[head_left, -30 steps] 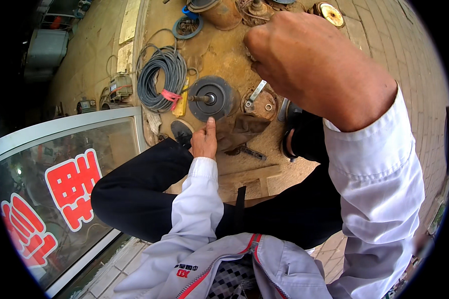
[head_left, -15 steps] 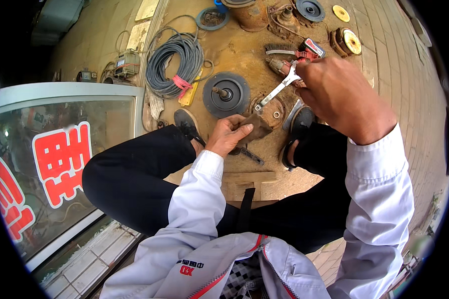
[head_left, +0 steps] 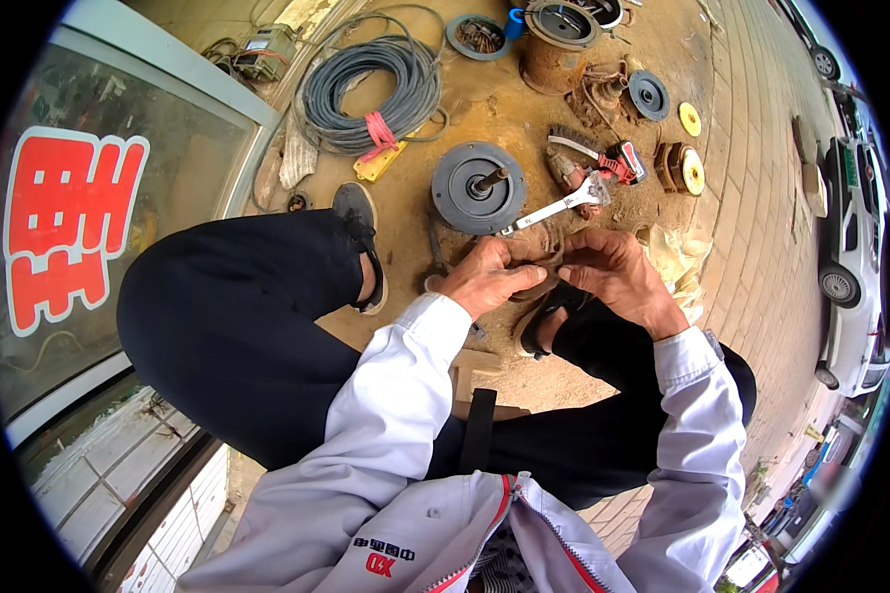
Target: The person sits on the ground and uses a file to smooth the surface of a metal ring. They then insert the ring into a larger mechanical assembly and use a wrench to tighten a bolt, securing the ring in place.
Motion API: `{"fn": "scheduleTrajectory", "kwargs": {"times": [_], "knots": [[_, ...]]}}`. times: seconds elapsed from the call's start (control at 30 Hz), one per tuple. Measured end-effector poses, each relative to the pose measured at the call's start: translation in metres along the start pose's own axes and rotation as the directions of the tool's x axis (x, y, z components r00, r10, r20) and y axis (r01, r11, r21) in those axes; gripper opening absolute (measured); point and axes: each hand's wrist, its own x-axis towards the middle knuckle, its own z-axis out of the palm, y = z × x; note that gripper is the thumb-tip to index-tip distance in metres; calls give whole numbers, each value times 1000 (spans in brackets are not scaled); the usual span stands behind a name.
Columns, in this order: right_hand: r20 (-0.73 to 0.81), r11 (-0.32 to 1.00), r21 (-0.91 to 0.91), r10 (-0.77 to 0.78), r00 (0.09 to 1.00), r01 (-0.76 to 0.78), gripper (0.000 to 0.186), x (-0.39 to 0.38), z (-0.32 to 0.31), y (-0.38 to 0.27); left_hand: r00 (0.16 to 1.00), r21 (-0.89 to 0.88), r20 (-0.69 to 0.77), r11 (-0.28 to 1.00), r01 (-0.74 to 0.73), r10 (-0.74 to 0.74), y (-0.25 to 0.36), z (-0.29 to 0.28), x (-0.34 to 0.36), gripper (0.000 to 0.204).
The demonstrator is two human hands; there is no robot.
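My left hand point(head_left: 497, 277) and my right hand point(head_left: 618, 280) are close together in front of me. The fingers of both are pinched on a small dark brown sheet point(head_left: 536, 285), largely hidden behind them. Just beyond, a silver wrench point(head_left: 562, 205) lies aslant, its jaw end against a red and black cordless drill point(head_left: 568, 174). To its left rests a dark grey round motor end cover point(head_left: 455, 203) with a rusty shaft point(head_left: 490, 181) standing up from its centre.
A coil of grey cable point(head_left: 316, 94) tied with pink string lies far left. Behind are a bowl of small parts point(head_left: 478, 38), a rusty motor housing point(head_left: 554, 69), a smaller grey disc point(head_left: 649, 95) and a yellow-faced rusty part point(head_left: 693, 172). A glass door point(head_left: 69, 227) stands left; a white car point(head_left: 853, 237) is right.
My right hand has let go of the wrench, which now lies on the ground by the drill. That hand has come down beside the left and onto the brown sheet. The view has shifted.
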Motion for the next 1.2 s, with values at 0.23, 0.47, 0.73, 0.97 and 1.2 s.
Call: {"fn": "scheduleTrajectory", "kwargs": {"times": [0.23, 0.47, 0.73, 0.97, 1.2], "knots": [[-48, 999, 44, 34, 998, -32, 16, 19, 14, 13, 996, 215, -60, 973, 81, -70, -10, -13, 3, 22], [-247, 942, 336, 72, 966, 16, 14, 32, 36, 25, 958, 579, -266, 812, 71, 106, -9, -23, -1, 26], [-155, 896, 439, 157, 975, -75, 14, 47, 45, 45, 918, 286, -378, 958, -7, 119, -45, -46, 15, 18], [-395, 965, 257, 155, 906, -53, 27, 80, 52, 80, 677, 663, -601, 739, 123, 426, -28, -69, 19, 29], [-458, 846, 519, 156, 875, 121, 17, 112, 80, 61, 648, 430, -660, 898, -90, 381, -44, -110, 58, 25]]}}
